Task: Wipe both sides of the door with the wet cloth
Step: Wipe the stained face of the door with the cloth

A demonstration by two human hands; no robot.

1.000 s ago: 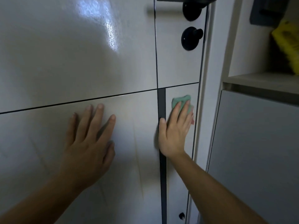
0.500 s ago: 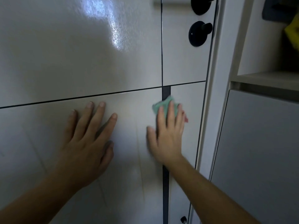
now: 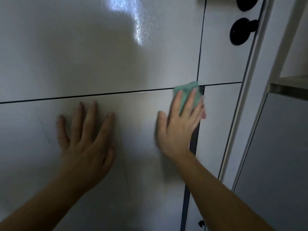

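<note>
Here, the left hand (image 3: 86, 147) is resting flat on the glossy white door (image 3: 83, 55). Its fingers are lying spread and straight and are holding nothing, with the fingertips reaching just under the horizontal groove (image 3: 83, 96). The right hand (image 3: 178, 130), slightly blurred, is pressing the green cloth (image 3: 186, 92) against the door with straight, fanned fingers; it is pinning the cloth flat rather than curling round it. The cloth's top edge is poking out above the fingertips, covering the spot where the horizontal groove is meeting the vertical dark strip (image 3: 193, 144). Up and to the right of the cloth, a black knob (image 3: 240, 31) is sticking out of the door near its right edge. A black round fitting (image 3: 246, 4) above it is being cut off by the top of the view. Low down beside the right forearm, a small black fitting (image 3: 201, 223) is showing near the door's edge. The white frame (image 3: 253, 97) is running just beside that edge, leaving only a narrow panel between strip and frame. Beyond the frame, a shelf (image 3: 290, 85) is jutting out above a grey cabinet front (image 3: 283, 155). Above both hands the door is stretching wide and smooth, carrying a glare patch (image 3: 138, 27), and a band of door is lying between the two hands.
</note>
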